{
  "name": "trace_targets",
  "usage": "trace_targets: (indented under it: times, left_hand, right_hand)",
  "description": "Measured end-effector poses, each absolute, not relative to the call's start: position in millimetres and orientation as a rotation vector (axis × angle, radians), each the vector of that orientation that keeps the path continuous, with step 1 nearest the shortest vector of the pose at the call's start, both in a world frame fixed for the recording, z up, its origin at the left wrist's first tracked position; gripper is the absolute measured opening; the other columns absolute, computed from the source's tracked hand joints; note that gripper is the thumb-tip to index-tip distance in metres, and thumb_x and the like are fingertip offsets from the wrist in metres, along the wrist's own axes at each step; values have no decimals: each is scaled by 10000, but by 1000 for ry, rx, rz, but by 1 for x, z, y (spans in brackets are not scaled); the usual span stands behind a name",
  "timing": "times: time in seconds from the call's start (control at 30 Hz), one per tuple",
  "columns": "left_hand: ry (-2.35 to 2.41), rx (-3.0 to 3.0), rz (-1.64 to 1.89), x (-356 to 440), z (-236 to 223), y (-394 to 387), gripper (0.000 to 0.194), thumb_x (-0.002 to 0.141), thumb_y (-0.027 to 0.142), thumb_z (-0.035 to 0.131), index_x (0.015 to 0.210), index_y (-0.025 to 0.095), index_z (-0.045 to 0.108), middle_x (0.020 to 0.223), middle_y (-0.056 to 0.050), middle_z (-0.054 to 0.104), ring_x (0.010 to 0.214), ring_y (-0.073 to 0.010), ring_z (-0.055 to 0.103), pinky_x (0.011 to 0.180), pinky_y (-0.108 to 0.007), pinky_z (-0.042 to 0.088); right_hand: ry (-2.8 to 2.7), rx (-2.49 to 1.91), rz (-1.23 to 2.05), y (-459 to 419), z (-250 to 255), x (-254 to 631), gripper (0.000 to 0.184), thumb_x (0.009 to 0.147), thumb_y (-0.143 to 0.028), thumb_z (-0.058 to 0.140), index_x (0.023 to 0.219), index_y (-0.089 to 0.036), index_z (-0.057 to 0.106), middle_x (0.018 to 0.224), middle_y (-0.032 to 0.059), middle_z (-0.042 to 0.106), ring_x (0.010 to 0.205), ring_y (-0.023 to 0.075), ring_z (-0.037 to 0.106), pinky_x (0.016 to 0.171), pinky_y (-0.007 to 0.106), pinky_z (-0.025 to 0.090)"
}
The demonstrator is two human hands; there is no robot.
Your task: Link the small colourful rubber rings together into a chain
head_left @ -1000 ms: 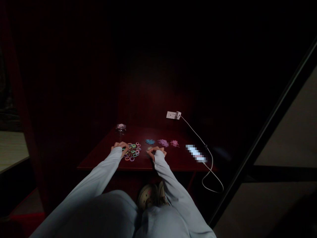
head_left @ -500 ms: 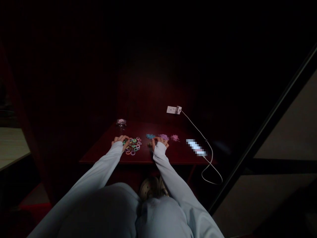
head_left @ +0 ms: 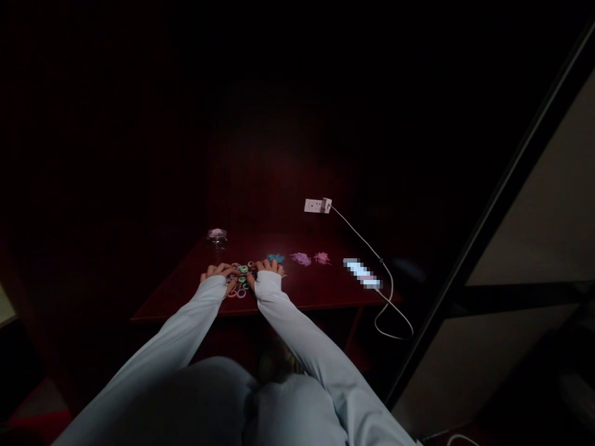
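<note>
A loose pile of small coloured hair ties [head_left: 244,280], in green, purple, orange and pink, lies on the dark red table [head_left: 186,291]. My left hand [head_left: 218,274] rests at the pile's left edge, thumb and fingers apart around some of the rings. From the right, my right hand [head_left: 266,270] reaches over the pile's edge with its fingers spread and its thumb beside the rings. Just beyond it lies a blue heap of thin bands [head_left: 276,257]. A purple heap [head_left: 301,259] and a pink heap [head_left: 321,257] continue the row rightward.
A clear jar [head_left: 217,236] with something pink on top stands at the back left. At the right lies a blurred-out phone [head_left: 362,273] on a white cable [head_left: 391,291], which runs to a charger in the wall socket [head_left: 318,205]. My knees are below the table's front edge.
My right hand has moved left, from a small brownish heap below the blue and purple bands to the hair ties. My left hand stays by the pile. The view has shifted slightly.
</note>
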State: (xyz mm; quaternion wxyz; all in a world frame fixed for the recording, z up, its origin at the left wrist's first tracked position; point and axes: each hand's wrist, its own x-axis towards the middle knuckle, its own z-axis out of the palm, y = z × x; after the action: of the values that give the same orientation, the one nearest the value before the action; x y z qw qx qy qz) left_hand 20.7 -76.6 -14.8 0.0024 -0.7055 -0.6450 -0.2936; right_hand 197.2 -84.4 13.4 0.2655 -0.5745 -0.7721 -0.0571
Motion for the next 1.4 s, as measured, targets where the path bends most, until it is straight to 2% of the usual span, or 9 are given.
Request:
trace_targets:
  times: [0.17,0.4,0.57,0.7,0.83,0.93,1.07,1.27,1.4]
  left_hand:
    - [-2071,-2209,-774,20,-13,-75,214,936,325,638,1101,310,774,1343,-25,686,1192,-289,510,945,-390,422]
    - [-2030,-2221,-797,20,-16,-74,154,942,317,622,1020,280,750,1325,-28,709,1183,-298,524,913,-390,431]
    - [-1995,-2252,-883,14,-25,-63,128,924,328,642,955,266,750,1316,-39,720,1166,-303,547,898,-392,445]
    - [-1923,-2324,-1035,5,-33,-47,98,862,338,680,882,262,736,1210,-35,754,1081,-273,609,911,-381,485]
    - [-1810,-2381,-1361,-2,-32,-39,92,809,327,666,784,243,694,1018,-42,764,996,-241,666,954,-374,520]
    - [-1892,-2185,-1718,0,-29,-42,122,805,335,615,752,234,657,916,-54,740,901,-234,677,823,-346,561]
    - [-1962,-2011,-1970,0,-26,-41,120,794,326,597,746,226,644,880,-59,730,832,-220,678,705,-306,551]
    - [-2016,-2065,-1830,-9,-24,-30,114,796,297,625,711,234,668,826,-41,734,795,-218,662,799,-344,556]
    - [-1994,-2081,-1604,-2,-25,-39,128,843,286,623,753,238,701,895,-48,745,878,-239,638,901,-378,537]
  right_hand:
    - [-2204,-1505,-250,-73,7,195,383,1052,-373,533,1327,-170,704,1337,152,689,1296,299,511,1138,458,342]
    - [-2285,-1441,-125,-75,4,197,319,1044,-410,570,1217,-247,782,1331,80,732,1338,307,493,1161,472,298]
    - [-2286,-1394,-37,-75,9,199,226,1020,-373,634,1148,-281,795,1330,39,740,1304,288,498,1093,432,309]
    - [-2274,-1412,19,-75,12,200,189,1005,-362,670,1107,-260,792,1269,46,764,1237,278,524,1033,407,316]
    - [-2247,-1377,-24,-76,11,199,247,1070,-319,557,1105,-236,786,1235,75,775,1206,273,530,1044,424,295]
    - [-2226,-1324,-67,-78,9,198,290,1096,-305,502,1131,-232,780,1262,84,762,1196,264,522,1049,428,281]
    - [-2275,-1215,-64,-79,7,200,237,1058,-409,608,1129,-276,791,1302,53,735,1184,248,495,1032,406,278]
    - [-2334,-1161,25,-81,10,204,220,986,-466,715,1095,-296,801,1242,29,737,1183,243,484,1038,391,261]
    - [-2311,-1218,110,-79,10,205,188,990,-434,709,1041,-285,810,1195,36,730,1163,252,469,1019,390,267]
